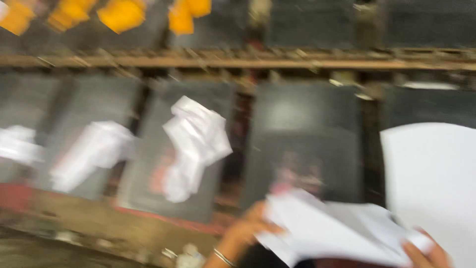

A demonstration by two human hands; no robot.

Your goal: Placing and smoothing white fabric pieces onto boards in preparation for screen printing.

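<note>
Both hands grip one white paper (332,231) at the bottom edge, left hand (245,231) and right hand (424,253) pinching opposite ends, keeping it stretched above the dark trays (302,144) holding crumpled paper (196,146).

I look down through heavy motion blur. My left hand (248,226) grips the near left edge of a crumpled white sheet (327,231), a thin bangle (223,258) on that wrist, and my right hand (424,253) pinches the sheet's right end. A large flat white sheet (431,183) lies just beside it at the right. Ahead, dark grey trays (302,144) stand in a row, three of them holding crumpled white wads (196,146). Beyond a brown rail (248,62), yellow pieces (121,15) sit along the top.
</note>
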